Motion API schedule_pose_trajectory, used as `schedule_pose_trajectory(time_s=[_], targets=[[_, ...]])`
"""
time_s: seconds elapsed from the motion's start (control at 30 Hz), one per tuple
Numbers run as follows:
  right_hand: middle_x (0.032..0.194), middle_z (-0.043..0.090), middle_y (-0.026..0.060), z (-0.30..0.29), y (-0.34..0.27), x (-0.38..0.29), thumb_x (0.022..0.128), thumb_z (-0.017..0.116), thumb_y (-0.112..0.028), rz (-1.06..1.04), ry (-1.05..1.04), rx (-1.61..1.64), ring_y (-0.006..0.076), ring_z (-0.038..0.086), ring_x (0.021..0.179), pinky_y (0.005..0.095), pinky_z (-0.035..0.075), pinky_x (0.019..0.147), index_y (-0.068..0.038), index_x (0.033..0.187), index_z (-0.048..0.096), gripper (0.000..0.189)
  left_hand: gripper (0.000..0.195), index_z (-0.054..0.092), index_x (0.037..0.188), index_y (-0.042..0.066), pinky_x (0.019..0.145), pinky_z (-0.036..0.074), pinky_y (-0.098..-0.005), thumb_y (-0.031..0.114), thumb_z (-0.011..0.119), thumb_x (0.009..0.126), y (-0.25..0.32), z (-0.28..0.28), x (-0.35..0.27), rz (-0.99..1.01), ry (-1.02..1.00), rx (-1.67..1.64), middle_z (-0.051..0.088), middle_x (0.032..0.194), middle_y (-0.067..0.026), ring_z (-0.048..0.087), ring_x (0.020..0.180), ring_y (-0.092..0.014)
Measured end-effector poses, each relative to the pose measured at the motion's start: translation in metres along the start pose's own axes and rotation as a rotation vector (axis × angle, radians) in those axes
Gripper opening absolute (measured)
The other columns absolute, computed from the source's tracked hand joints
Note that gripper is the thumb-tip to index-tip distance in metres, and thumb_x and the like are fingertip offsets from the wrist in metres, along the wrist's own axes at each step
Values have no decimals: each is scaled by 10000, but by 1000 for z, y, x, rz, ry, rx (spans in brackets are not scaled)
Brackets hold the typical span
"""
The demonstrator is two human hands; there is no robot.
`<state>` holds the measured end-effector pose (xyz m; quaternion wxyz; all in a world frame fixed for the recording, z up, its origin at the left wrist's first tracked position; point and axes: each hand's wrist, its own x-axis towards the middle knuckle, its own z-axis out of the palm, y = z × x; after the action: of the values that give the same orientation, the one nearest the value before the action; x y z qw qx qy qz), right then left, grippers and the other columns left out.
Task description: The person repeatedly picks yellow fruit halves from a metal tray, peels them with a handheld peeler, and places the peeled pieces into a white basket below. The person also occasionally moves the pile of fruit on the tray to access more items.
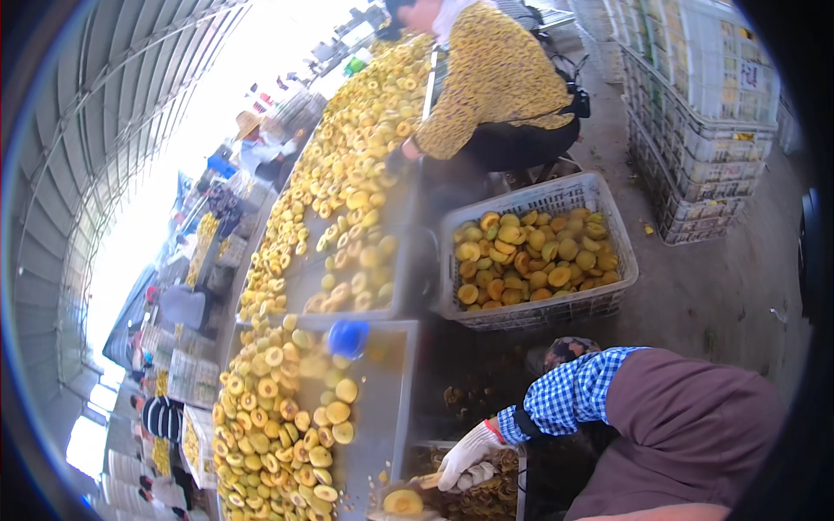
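Note:
My right hand [466, 459], in a white knitted glove below a blue checked sleeve, is closed on the wooden handle [427, 480] of a tool whose tip is hard to make out. Just beside it, a cut yellow stone fruit [402, 502] rests in my left hand [414, 516], mostly cut off by the bottom edge and blurred. Under my right hand is a pale crate [522, 478] of brown pits and scraps. Many halved stone fruits, like apricots [267, 423], are heaped on the metal table [384, 410]. A blurred blue object [348, 338] is at the seam between two table sections.
A plastic basket [456, 312] of fruit halves stands on the floor beside the table. Beyond it, a co-worker in a yellow patterned top [495, 71] reaches to the tabletop. Stacked crates [697, 143] rise at the upper right. More people and crates [194, 378] line the left.

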<state>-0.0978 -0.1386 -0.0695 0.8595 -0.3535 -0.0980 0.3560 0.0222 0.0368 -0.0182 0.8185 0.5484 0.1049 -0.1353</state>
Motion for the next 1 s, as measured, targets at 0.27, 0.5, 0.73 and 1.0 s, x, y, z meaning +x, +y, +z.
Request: schedule_pose_trajectory(time_s=[0.27, 0.5, 0.73, 1.0], targets=[[720, 670, 139, 23, 42, 3, 909, 580, -449, -46, 671, -1169, 285, 672, 651, 422, 523, 607, -12, 950, 567, 439, 705, 633, 1181, 78, 697, 543, -433, 699, 549, 858, 96, -244, -58, 758, 850, 1029, 688, 1008, -200, 655, 854, -293], [771, 654, 148, 51, -2, -17, 933, 607, -434, -309, 742, -1150, 255, 670, 667, 373, 519, 606, -3, 1000, 560, 439, 374, 621, 1199, -61, 943, 497, -409, 223, 638, 957, 137, -169, -63, 825, 662, 1468, 658, 1191, -202, 631, 1096, -344], [742, 650, 122, 59, -34, -56, 922, 627, -400, -295, 910, -837, 255, 671, 685, 365, 528, 637, -34, 1056, 559, 395, 437, 597, 1279, 54, 1062, 409, -407, 209, 647, 873, 67, 90, 118, 859, -452, 1408, 595, 1276, -203, 538, 1217, -349], [795, 651, 129, 52, -51, -85, 927, 617, -396, -168, 977, -678, 237, 670, 699, 358, 538, 632, -41, 1041, 524, 385, 701, 554, 1341, 89, 1063, 394, -439, 453, 725, 767, 10, 185, 189, 895, -449, 2115, 614, 1263, -183, 520, 1228, -353]])
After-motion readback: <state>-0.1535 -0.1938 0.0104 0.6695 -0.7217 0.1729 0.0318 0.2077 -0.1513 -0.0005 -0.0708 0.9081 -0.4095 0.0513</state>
